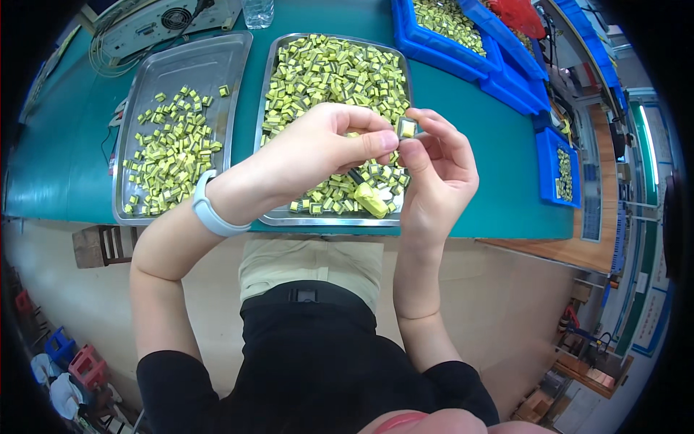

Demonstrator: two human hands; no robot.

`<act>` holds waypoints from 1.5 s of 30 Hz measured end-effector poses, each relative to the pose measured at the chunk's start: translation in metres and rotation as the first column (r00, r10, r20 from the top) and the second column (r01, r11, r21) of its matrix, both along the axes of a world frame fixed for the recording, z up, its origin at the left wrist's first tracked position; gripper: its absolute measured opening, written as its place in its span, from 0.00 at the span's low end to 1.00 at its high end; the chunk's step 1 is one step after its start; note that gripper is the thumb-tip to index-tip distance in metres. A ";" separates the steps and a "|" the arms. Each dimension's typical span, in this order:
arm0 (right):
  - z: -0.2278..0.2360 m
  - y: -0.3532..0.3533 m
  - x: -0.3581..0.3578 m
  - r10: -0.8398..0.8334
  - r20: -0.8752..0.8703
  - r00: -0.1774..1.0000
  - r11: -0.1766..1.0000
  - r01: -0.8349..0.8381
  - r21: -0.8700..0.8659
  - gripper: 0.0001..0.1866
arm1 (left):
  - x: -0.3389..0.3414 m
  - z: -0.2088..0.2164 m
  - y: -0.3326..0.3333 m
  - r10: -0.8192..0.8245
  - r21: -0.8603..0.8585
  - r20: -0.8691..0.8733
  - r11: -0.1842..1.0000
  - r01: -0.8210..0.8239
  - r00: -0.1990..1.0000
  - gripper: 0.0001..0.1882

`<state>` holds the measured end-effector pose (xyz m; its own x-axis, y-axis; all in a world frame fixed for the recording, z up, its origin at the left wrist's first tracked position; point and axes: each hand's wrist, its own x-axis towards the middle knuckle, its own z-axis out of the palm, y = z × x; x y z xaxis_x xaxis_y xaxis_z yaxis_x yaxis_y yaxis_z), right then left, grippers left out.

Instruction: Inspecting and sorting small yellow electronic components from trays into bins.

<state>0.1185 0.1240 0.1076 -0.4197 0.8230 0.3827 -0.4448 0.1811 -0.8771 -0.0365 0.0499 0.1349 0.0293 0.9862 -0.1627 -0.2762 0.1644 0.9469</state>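
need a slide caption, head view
Right hand pinching a small yellow-and-grey block, left hand close beside it, at a metal tray heaped with similar blocks.

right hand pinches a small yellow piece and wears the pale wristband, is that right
Not quite: the pale wristband is on the wrist of the left hand, as the head view shows. The right hand does pinch a small yellow piece.

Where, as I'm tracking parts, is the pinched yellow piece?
In the head view, right of centre, the yellow piece is pinched by the right hand, near the left hand, seemingly over the right rim of the fuller tray.
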 end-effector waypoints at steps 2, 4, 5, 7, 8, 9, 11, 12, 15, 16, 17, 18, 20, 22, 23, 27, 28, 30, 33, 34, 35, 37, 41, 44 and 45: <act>-0.002 -0.002 0.000 -0.035 0.047 0.998 0.993 0.030 0.118 0.14 | 0.001 -0.001 -0.006 0.030 -0.001 -0.016 1.000 -0.030 0.999 0.13; -0.005 -0.004 -0.001 -0.067 0.088 0.994 0.958 0.040 0.284 0.15 | 0.001 -0.006 -0.011 0.022 -0.017 0.018 1.000 -0.022 1.000 0.12; -0.006 -0.006 -0.001 -0.066 0.088 0.994 0.959 0.038 0.282 0.15 | 0.001 -0.009 -0.014 0.024 -0.019 0.018 1.000 -0.023 1.000 0.12; -0.009 -0.009 0.000 -0.057 0.113 0.992 0.960 0.023 0.280 0.16 | 0.001 -0.014 -0.018 0.039 -0.005 -0.048 0.999 -0.039 0.998 0.12; -0.011 -0.009 0.000 -0.054 0.115 0.992 0.962 0.021 0.273 0.16 | -0.002 -0.016 -0.020 0.005 0.006 -0.016 1.000 -0.005 1.000 0.16; -0.014 -0.009 0.001 -0.022 0.111 0.994 0.972 -0.004 0.234 0.16 | -0.001 -0.018 -0.023 0.008 -0.002 -0.014 1.000 -0.008 1.000 0.16; -0.019 -0.009 0.002 0.010 0.101 0.995 0.981 -0.030 0.194 0.16 | 0.003 -0.019 -0.032 0.096 -0.037 0.051 0.995 -0.094 0.994 0.17; -0.023 -0.008 0.002 0.002 0.102 0.995 0.995 -0.012 0.103 0.15 | 0.002 -0.030 -0.037 0.105 -0.031 0.124 0.994 -0.102 0.987 0.19; -0.033 -0.005 -0.002 -0.075 0.159 0.984 0.997 0.073 0.017 0.12 | 0.006 -0.048 -0.051 0.318 -0.068 0.248 0.948 -0.311 0.915 0.22; -0.041 0.000 0.002 -0.081 0.236 0.968 0.996 0.089 -0.022 0.12 | 0.004 -0.054 -0.057 0.316 -0.065 0.245 0.949 -0.310 0.917 0.23; -0.047 0.003 0.004 -0.084 0.312 0.946 0.992 0.107 -0.059 0.12 | 0.005 -0.060 -0.060 0.319 -0.068 0.246 0.948 -0.312 0.915 0.23; -0.052 0.003 0.006 -0.095 0.365 0.926 0.987 0.136 -0.089 0.12 | 0.007 -0.065 -0.063 0.369 -0.072 0.252 0.929 -0.363 0.895 0.23; -0.067 0.007 0.011 -0.122 0.435 0.892 0.988 0.153 -0.037 0.11 | 0.010 -0.079 -0.066 0.454 -0.066 0.244 0.889 -0.453 0.857 0.21; -0.075 0.008 0.011 -0.249 0.568 0.784 0.968 0.179 0.177 0.10 | 0.013 -0.089 -0.068 0.490 -0.029 0.222 0.867 -0.497 0.843 0.20; -0.076 0.006 0.010 -0.242 0.570 0.785 0.970 0.174 0.172 0.10 | 0.013 -0.095 -0.069 0.524 0.012 0.200 0.843 -0.537 0.828 0.19; -0.079 -0.008 0.012 -0.544 0.579 0.607 0.765 0.076 0.639 0.12 | 0.013 -0.115 -0.068 0.690 0.103 0.166 0.699 -0.708 0.705 0.16; -0.079 -0.011 0.014 -0.506 0.621 0.599 0.766 -0.018 0.642 0.12 | 0.014 -0.112 -0.069 0.747 0.064 0.177 0.640 -0.765 0.640 0.15; -0.079 -0.016 0.014 -0.458 0.671 0.584 0.774 -0.109 0.623 0.12 | 0.011 -0.117 -0.077 0.776 0.067 0.181 0.603 -0.795 0.604 0.15; -0.078 -0.015 0.015 -0.482 0.667 0.569 0.727 -0.166 0.667 0.13 | 0.007 -0.119 -0.091 0.808 0.102 0.212 0.541 -0.835 0.550 0.15; -0.079 -0.016 0.013 -0.471 0.669 0.575 0.741 -0.155 0.654 0.12 | 0.005 -0.121 -0.096 0.818 0.108 0.198 0.529 -0.842 0.540 0.16; -0.079 -0.016 0.012 -0.465 0.673 0.576 0.744 -0.158 0.649 0.12 | 0.004 -0.121 -0.100 0.827 0.114 0.185 0.518 -0.848 0.530 0.17; -0.079 -0.016 0.013 -0.468 0.689 0.554 0.727 -0.202 0.656 0.11 | 0.003 -0.119 -0.104 0.819 0.110 0.196 0.528 -0.842 0.539 0.17; -0.077 -0.014 0.015 -0.430 0.658 0.618 0.740 -0.177 0.649 0.11 | 0.007 -0.117 -0.103 0.825 0.111 0.167 0.528 -0.842 0.540 0.14; -0.083 -0.014 0.023 -0.337 0.622 0.707 0.837 -0.077 0.541 0.10 | 0.009 -0.121 -0.103 0.794 0.088 0.158 0.581 -0.809 0.587 0.12; -0.086 -0.014 0.026 -0.277 0.581 0.765 0.900 -0.005 0.436 0.09 | 0.010 -0.123 -0.103 0.757 0.073 0.184 0.626 -0.776 0.628 0.13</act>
<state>0.1448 0.1102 0.0215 -0.5719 0.7279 0.3783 0.2233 0.5819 -0.7820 -0.0264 -0.0535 0.0116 -0.7374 0.6705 -0.0820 -0.3576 -0.2845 0.8895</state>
